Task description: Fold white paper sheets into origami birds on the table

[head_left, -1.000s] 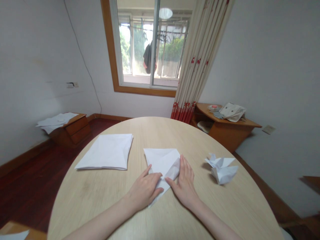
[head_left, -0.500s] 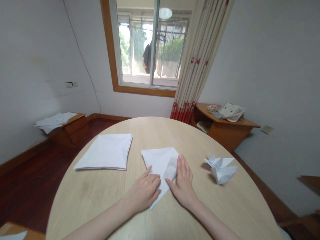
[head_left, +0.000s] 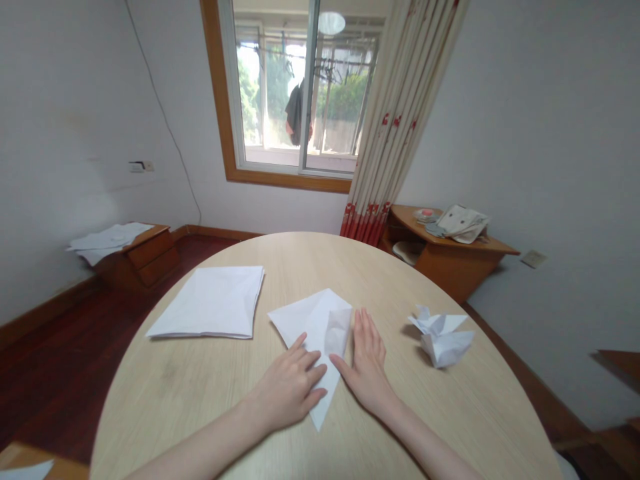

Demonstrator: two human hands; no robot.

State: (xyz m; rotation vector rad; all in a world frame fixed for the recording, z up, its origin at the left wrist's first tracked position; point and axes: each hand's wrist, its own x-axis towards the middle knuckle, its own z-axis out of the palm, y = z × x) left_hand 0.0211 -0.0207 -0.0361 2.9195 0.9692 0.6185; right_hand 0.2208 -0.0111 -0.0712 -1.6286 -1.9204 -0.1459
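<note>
A partly folded sheet of white paper (head_left: 305, 317) lies on the round wooden table (head_left: 200, 407), its narrow point toward me. One flap on its right side is folded inward. My left hand (head_left: 290, 380) rests on the lower left of the sheet, fingers apart. To the right, my right hand (head_left: 369, 363) lies flat with fingers stretched out; its thumb touches the paper's right edge while the other fingers rest on the tabletop beside it.
A stack of white paper (head_left: 213, 302) lies at the table's left. Folded paper pieces (head_left: 443, 339) stand at the right. Beyond the table are a small drawer cabinet (head_left: 150, 253) with papers and a corner desk (head_left: 460, 257) bearing a cloth bag (head_left: 465, 223).
The folded paper has turned on the table: its near point has swung right and its top corner left. Its right edge has come away from my right hand's fingers. Both hands have barely moved.
</note>
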